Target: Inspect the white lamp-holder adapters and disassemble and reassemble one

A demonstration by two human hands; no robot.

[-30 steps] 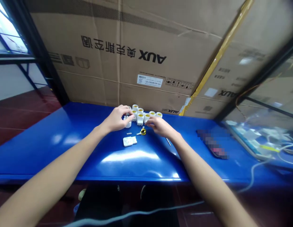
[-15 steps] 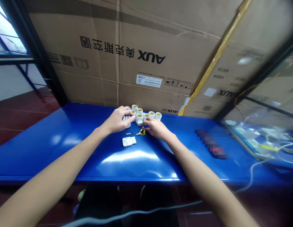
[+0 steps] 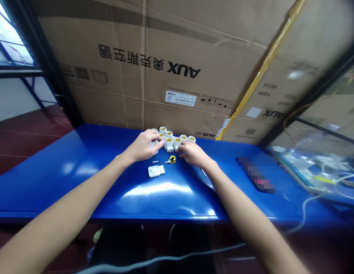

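My left hand (image 3: 146,145) is closed around a white plastic piece (image 3: 153,144), which shows partly between thumb and fingers. My right hand (image 3: 191,153) hovers with curled fingers just right of a small yellow ring-shaped part (image 3: 172,159) with a white tab; anything between its fingertips is too small to make out. Between and behind both hands stand several white plug-like pieces (image 3: 168,144) with round tops and yellow insides. A flat white plastic piece (image 3: 156,171) lies in front of them. Near it is a short, thin, pale strip (image 3: 155,161).
A thin metal rod (image 3: 203,173) lies beside my right wrist on the blue table (image 3: 114,198). Farther right are a blurred dark object (image 3: 255,175) and a tray with white parts and cables (image 3: 305,167). Large cardboard boxes (image 3: 122,76) stand along the back.
My right hand has shifted slightly right, away from the yellow ring-shaped part, which now shows more fully. The thin rod by my right wrist has come into view. My left hand stays put.
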